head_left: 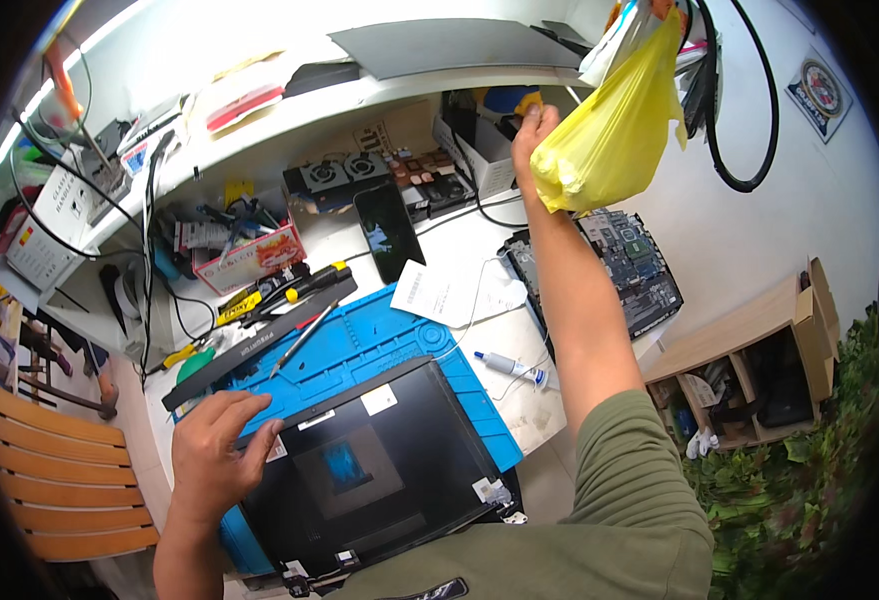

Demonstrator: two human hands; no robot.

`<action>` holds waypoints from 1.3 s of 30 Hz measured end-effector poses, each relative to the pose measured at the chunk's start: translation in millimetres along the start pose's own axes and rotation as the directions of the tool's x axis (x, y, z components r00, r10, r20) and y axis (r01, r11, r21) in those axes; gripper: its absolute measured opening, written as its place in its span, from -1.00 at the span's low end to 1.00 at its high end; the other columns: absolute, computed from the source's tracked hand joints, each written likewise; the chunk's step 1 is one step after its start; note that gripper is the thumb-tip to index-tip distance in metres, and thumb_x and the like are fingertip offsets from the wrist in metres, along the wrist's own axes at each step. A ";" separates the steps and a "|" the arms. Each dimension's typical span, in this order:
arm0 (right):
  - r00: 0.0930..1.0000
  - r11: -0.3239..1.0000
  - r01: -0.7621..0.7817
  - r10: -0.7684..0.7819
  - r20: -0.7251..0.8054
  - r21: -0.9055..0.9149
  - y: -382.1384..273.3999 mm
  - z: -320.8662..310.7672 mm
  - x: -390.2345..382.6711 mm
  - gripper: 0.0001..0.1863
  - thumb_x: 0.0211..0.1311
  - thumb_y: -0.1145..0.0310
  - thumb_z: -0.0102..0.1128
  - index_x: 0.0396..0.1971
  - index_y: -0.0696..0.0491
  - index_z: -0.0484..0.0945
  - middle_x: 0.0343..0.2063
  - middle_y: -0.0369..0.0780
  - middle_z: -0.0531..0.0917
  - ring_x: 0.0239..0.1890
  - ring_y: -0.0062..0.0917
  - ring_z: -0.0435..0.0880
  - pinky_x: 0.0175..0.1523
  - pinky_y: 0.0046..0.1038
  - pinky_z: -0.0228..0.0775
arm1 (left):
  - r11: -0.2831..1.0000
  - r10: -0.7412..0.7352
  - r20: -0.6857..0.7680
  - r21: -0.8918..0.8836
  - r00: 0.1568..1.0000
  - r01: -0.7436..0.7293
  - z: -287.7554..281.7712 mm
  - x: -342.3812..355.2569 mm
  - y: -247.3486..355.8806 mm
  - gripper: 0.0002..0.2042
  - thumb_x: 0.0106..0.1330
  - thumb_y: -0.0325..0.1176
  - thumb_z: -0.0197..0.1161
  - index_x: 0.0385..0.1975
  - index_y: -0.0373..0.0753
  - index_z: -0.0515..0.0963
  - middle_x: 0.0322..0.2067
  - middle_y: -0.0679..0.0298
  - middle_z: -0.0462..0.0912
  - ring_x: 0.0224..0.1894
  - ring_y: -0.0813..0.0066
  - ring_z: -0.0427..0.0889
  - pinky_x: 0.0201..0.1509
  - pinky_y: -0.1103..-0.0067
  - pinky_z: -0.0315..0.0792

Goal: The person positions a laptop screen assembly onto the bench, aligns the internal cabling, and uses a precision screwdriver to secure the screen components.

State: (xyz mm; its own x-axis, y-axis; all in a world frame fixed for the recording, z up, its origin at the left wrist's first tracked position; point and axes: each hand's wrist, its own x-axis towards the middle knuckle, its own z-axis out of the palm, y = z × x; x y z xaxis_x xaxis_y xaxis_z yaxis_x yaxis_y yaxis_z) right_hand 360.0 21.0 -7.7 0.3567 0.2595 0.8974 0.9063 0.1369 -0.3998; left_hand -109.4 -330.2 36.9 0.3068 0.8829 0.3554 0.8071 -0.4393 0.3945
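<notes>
Two hands busy: right hand (536, 135) raised to shelf height, fingers closed on a yellow plastic bag (614, 130) that hangs above the bare circuit board (631, 262). Left hand (214, 450) lies flat, fingers spread, gripping nothing, on the black laptop panel's (389, 470) top-left corner over the blue mat (379, 340).

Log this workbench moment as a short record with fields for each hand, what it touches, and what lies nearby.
left hand: left hand rests flat on the corner of the black open laptop panel
right hand: right hand raised, fingers closed on the crumpled yellow plastic bag
surface: blue silicone work mat under the panel
nearby: small white tube with blue cap, dark smartphone, green circuit board
</notes>
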 end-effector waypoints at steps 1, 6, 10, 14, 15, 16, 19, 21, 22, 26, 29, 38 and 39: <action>0.998 0.999 -0.035 0.034 0.049 0.030 -9.9 -2.5 -3.1 -0.66 0.61 0.20 0.17 -0.35 0.11 0.67 -0.34 -0.01 0.71 -0.22 0.03 0.69 -0.03 -0.04 0.53 | 1.000 -0.006 -0.009 0.011 1.000 0.006 -0.3 -1.9 -1.6 -0.73 0.18 -0.45 0.64 -0.13 -0.28 0.80 -0.19 0.07 0.83 -0.16 0.06 0.83 -0.05 0.35 0.67; 0.976 0.952 -0.212 0.194 0.102 0.219 18.5 29.1 -15.6 -0.71 0.60 0.22 0.16 -0.17 0.17 0.64 -0.19 0.08 0.69 -0.07 0.12 0.67 0.13 0.03 0.50 | 1.000 0.020 -0.016 -0.003 1.000 -0.020 7.0 4.5 0.5 -0.73 0.18 -0.44 0.64 -0.12 -0.27 0.81 -0.21 0.08 0.84 -0.17 0.08 0.83 -0.06 0.35 0.67; 0.919 0.948 -0.293 0.241 0.313 0.129 32.6 51.5 -11.5 -0.61 0.56 0.27 0.20 0.15 0.27 0.53 0.07 0.22 0.63 0.16 0.24 0.64 0.37 0.06 0.49 | 1.000 0.019 -0.006 -0.007 1.000 -0.019 4.5 2.7 10.2 -0.74 0.19 -0.44 0.64 -0.13 -0.26 0.81 -0.21 0.09 0.84 -0.18 0.08 0.83 -0.07 0.36 0.67; 0.928 0.979 -0.024 0.097 0.359 -0.203 23.3 43.9 -31.0 -0.31 0.41 0.28 0.33 0.39 0.36 0.37 0.25 0.31 0.55 0.43 0.30 0.45 0.52 0.12 0.33 | 0.999 0.046 -0.030 0.025 0.999 -0.045 -0.9 -7.1 10.0 -0.76 0.23 -0.37 0.64 -0.14 -0.24 0.81 -0.22 0.12 0.84 -0.20 0.12 0.83 -0.10 0.36 0.68; 0.818 0.983 -0.066 0.152 0.555 -0.172 -1.1 34.0 -34.6 -0.16 0.34 0.24 0.40 0.46 0.39 0.28 0.31 0.31 0.49 0.48 0.26 0.37 0.56 0.15 0.21 | 0.998 0.017 -0.034 0.053 0.999 -0.015 -9.0 -17.0 10.3 -0.75 0.23 -0.37 0.64 -0.13 -0.24 0.81 -0.22 0.12 0.84 -0.20 0.12 0.83 -0.10 0.36 0.68; 0.752 0.991 0.002 0.085 0.654 -0.131 -6.6 19.2 -34.4 -0.16 0.36 0.23 0.40 0.47 0.40 0.27 0.28 0.33 0.50 0.44 0.28 0.39 0.54 0.11 0.24 | 0.998 0.006 -0.040 0.067 0.999 -0.003 -14.5 -23.1 11.1 -0.75 0.23 -0.36 0.64 -0.13 -0.24 0.81 -0.21 0.12 0.84 -0.20 0.12 0.83 -0.10 0.36 0.68; 0.534 0.990 0.138 -0.061 0.843 -0.016 -16.2 -36.0 -43.5 -0.26 0.44 0.26 0.37 0.44 0.41 0.33 0.36 0.27 0.48 0.48 0.18 0.40 0.59 0.03 0.22 | 0.998 -0.034 -0.072 0.048 0.997 0.037 -35.6 -46.6 16.1 -0.74 0.23 -0.35 0.64 -0.12 -0.25 0.81 -0.24 0.13 0.84 -0.21 0.13 0.82 -0.10 0.36 0.68; 0.465 0.986 0.141 -0.142 0.874 0.086 -9.2 -92.8 -55.5 -0.20 0.51 0.30 0.32 0.54 0.42 0.19 0.53 0.31 0.31 0.67 0.18 0.15 0.74 -0.06 -0.01 | 0.999 -0.038 -0.082 0.015 0.996 0.039 -42.0 -58.8 17.2 -0.74 0.22 -0.35 0.65 -0.13 -0.24 0.81 -0.24 0.13 0.84 -0.22 0.13 0.83 -0.11 0.35 0.69; 0.498 0.982 0.166 -0.167 0.851 0.096 -22.3 -121.3 -64.2 -0.19 0.51 0.32 0.32 0.55 0.43 0.17 0.55 0.33 0.27 0.66 0.19 0.16 0.74 -0.05 -0.01 | 0.998 -0.050 -0.088 0.020 0.995 0.052 -47.4 -70.3 17.2 -0.73 0.21 -0.35 0.65 -0.12 -0.23 0.81 -0.24 0.13 0.84 -0.22 0.13 0.83 -0.12 0.35 0.69; 0.579 0.966 0.185 -0.255 0.774 0.180 -57.4 -247.6 -50.8 -0.29 0.48 0.39 0.33 0.52 0.31 0.30 0.49 0.27 0.40 0.59 0.15 0.32 0.69 -0.04 0.10 | 0.999 -0.042 -0.062 -0.025 0.997 0.040 -75.8 -121.3 28.6 -0.69 0.18 -0.34 0.68 -0.09 -0.20 0.82 -0.22 0.14 0.85 -0.22 0.15 0.84 -0.14 0.36 0.69; 0.440 0.925 0.057 -0.362 0.822 0.376 -91.2 -363.5 -57.8 -0.48 0.42 0.47 0.38 0.34 0.21 0.58 0.30 0.14 0.64 0.43 0.11 0.55 0.62 -0.03 0.26 | 0.983 -0.080 0.121 -0.154 0.989 0.099 -92.7 -171.3 50.3 -0.65 0.14 -0.32 0.70 -0.07 -0.18 0.82 -0.23 0.15 0.85 -0.22 0.15 0.84 -0.13 0.39 0.68; 0.207 0.812 -0.055 -0.561 0.802 0.582 -153.5 -500.4 -214.9 -0.66 0.27 0.53 0.47 0.05 0.22 0.75 0.06 -0.07 0.80 0.28 -0.10 0.72 0.58 0.06 0.35 | 0.991 -0.096 0.266 -0.063 0.959 0.116 -33.0 -269.3 79.1 -0.57 0.24 -0.24 0.64 0.09 -0.15 0.75 0.06 0.16 0.80 0.07 0.05 0.77 0.13 0.27 0.68; 0.241 0.807 0.007 -0.574 0.782 0.590 -153.4 -501.9 -227.2 -0.65 0.26 0.52 0.47 0.05 0.22 0.75 0.06 -0.08 0.80 0.31 -0.11 0.71 0.59 0.08 0.32 | 0.985 -0.160 0.281 -0.016 0.946 0.171 -21.9 -280.1 78.3 -0.59 0.26 -0.26 0.61 0.11 -0.15 0.74 0.15 0.19 0.76 0.16 0.06 0.73 0.23 0.25 0.65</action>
State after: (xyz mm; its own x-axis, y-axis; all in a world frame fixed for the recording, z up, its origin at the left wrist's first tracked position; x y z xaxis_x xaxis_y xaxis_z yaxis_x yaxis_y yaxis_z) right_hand 253.6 -538.8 -56.7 -0.6117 0.7318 0.3006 0.6003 0.6768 -0.4261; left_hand -143.2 -615.5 -13.2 0.3030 0.9524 0.0348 0.8395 -0.2840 0.4632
